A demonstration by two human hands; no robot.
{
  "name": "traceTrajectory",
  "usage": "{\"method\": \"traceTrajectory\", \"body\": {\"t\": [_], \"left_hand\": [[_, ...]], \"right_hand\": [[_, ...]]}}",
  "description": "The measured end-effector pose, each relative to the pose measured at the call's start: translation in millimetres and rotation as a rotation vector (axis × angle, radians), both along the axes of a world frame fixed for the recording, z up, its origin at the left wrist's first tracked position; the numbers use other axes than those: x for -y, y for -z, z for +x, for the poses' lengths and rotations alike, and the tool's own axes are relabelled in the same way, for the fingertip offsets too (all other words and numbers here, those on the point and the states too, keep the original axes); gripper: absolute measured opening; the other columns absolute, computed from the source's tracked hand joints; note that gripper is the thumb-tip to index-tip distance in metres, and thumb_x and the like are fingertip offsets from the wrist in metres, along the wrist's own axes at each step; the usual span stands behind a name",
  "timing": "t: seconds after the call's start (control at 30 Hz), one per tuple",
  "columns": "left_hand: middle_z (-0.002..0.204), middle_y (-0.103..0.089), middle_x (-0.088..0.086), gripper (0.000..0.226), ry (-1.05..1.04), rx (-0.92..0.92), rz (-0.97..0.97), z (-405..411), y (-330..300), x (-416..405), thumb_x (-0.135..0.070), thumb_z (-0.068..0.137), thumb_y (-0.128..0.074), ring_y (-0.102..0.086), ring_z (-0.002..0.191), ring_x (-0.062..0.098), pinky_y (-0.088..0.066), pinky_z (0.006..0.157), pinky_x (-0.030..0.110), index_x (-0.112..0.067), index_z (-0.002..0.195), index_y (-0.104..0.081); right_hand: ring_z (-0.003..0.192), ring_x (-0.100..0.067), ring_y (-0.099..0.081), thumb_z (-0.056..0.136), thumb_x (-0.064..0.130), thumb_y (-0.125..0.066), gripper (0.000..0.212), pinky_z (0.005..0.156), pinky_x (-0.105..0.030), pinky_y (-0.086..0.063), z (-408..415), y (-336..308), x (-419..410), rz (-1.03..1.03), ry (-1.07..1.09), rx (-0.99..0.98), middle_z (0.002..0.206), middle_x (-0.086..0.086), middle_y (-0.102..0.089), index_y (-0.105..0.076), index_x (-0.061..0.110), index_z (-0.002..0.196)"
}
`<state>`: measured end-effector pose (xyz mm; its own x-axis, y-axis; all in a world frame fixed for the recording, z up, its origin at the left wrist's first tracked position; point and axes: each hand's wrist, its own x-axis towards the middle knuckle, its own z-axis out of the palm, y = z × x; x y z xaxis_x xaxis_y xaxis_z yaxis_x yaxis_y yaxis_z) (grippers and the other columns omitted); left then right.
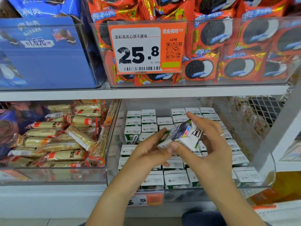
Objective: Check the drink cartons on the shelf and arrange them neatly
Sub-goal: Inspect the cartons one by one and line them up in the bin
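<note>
We hold one small white-and-green drink carton [180,136] tilted above the clear plastic bin [112,144] of upright cartons, left hand [146,152] and right hand [210,144] both gripping it.

The carton [180,136] in hand hides several drink cartons [175,177] beneath it. Its print is blurred. The lower price tag [145,199] sits partly behind the left forearm.
</note>
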<state>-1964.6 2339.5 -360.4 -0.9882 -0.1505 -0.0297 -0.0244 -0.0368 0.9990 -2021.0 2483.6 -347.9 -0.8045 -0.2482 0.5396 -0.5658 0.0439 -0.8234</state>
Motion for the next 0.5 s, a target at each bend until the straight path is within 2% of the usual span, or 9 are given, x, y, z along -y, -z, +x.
{"method": "traceTrajectory", "body": {"t": [0.1,0.2,0.3,0.37,0.4,0.5], "left_hand": [[0.116,-0.068,-0.013,0.063,-0.037,-0.026,-0.032,1.7,-0.4,5.0,-0.027,0.069,-0.076,-0.067,0.096,0.005,-0.053,0.072,0.02,-0.036,0.128,-0.054],[0.112,-0.068,-0.016,0.058,-0.053,-0.064,-0.204,3.0,-1.7,6.4,-0.015,0.075,-0.081,-0.065,0.097,0.004,-0.054,0.076,0.021,-0.042,0.121,-0.057],[0.11,-0.065,-0.025,0.036,-0.127,-0.145,-0.369,3.4,-2.7,2.9,-0.035,0.08,-0.069,-0.062,0.096,-0.001,-0.052,0.075,0.016,-0.043,0.114,-0.058],[0.114,-0.064,-0.025,0.034,-0.132,-0.185,-0.33,3.6,-4.4,0.4,-0.046,0.082,-0.06,-0.061,0.103,-0.002,-0.052,0.081,0.019,-0.039,0.115,-0.058],[0.114,-0.065,-0.023,0.034,-0.139,-0.201,-0.28,3.5,-5.4,-0.6,-0.048,0.083,-0.059,-0.062,0.104,-0.001,-0.053,0.083,0.021,-0.036,0.114,-0.06],[0.102,-0.072,-0.01,0.031,-0.21,-0.23,-0.064,3.2,-8.5,0.5,-0.041,0.083,-0.06,-0.068,0.093,0.006,-0.055,0.075,0.019,-0.021,0.106,-0.066]], "right_hand": [[0.094,-0.004,-0.063,0.06,0.051,-0.08,0.053,0.077,-0.018,-0.051,-5.5,-4.1,-1.3,-0.14,-0.015,0.282,0.107,0.003,-0.065,-0.063,0.038,0.108],[0.085,-0.012,-0.068,0.054,0.055,-0.07,0.058,0.068,-0.02,-0.053,-15.4,-4.2,-4.2,-0.228,-0.044,0.55,0.094,-0.004,-0.072,-0.067,0.02,0.1],[0.077,-0.016,-0.071,0.053,0.056,-0.069,0.056,0.063,-0.019,-0.055,-20.4,-2.6,-4.5,-0.249,-0.122,0.711,0.077,-0.001,-0.074,-0.068,0.013,0.087],[0.071,-0.02,-0.072,0.051,0.06,-0.069,0.053,0.061,-0.024,-0.057,-21.4,0.0,-3.6,-0.218,-0.152,0.776,0.067,0.001,-0.071,-0.069,0.016,0.08],[0.07,-0.022,-0.072,0.051,0.063,-0.067,0.05,0.061,-0.027,-0.058,-21.9,1.6,-3.1,-0.173,-0.175,0.79,0.069,-0.001,-0.072,-0.071,0.021,0.077],[0.072,-0.022,-0.073,0.056,0.072,-0.054,0.049,0.06,-0.024,-0.057,-18.1,3.4,-0.1,0.035,-0.311,0.768,0.078,-0.007,-0.075,-0.076,0.031,0.074]]}}
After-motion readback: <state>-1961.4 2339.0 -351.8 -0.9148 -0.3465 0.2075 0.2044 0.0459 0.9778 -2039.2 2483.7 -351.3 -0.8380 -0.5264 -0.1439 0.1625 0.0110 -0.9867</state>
